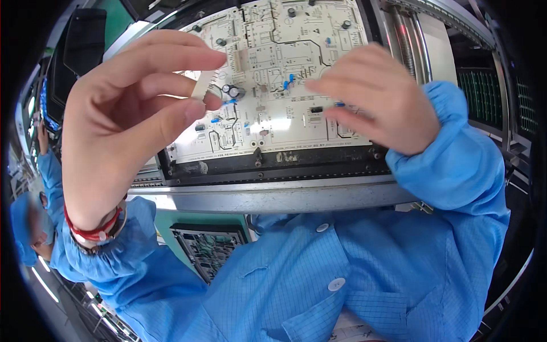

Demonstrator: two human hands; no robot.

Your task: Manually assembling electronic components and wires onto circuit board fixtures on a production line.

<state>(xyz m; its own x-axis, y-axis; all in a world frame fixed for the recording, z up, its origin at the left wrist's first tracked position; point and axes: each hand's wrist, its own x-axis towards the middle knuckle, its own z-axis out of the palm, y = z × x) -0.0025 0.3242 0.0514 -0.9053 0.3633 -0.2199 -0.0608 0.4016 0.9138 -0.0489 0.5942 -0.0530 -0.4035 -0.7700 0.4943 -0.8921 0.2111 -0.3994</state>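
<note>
My left hand (131,97) is raised over the left part of a white circuit board (296,122), pinching a narrow white pin connector (202,85) between thumb and fingers. Thin pins show along one side of the connector. Above the board's right part is my right hand (379,102), slightly blurred. Its thumb and forefinger point left with a gap between them, and nothing shows in that gap. Between the hands, dark round capacitors (232,90) and small blue components (289,81) stand on the board. My right hand covers part of its right side.
A black frame (296,161) surrounds the board, with a metal rail (273,194) along its near side. Below the rail lies another populated board (209,248) on a green surface. Racked green boards (481,100) stand at right. Another person in blue (50,182) is at far left.
</note>
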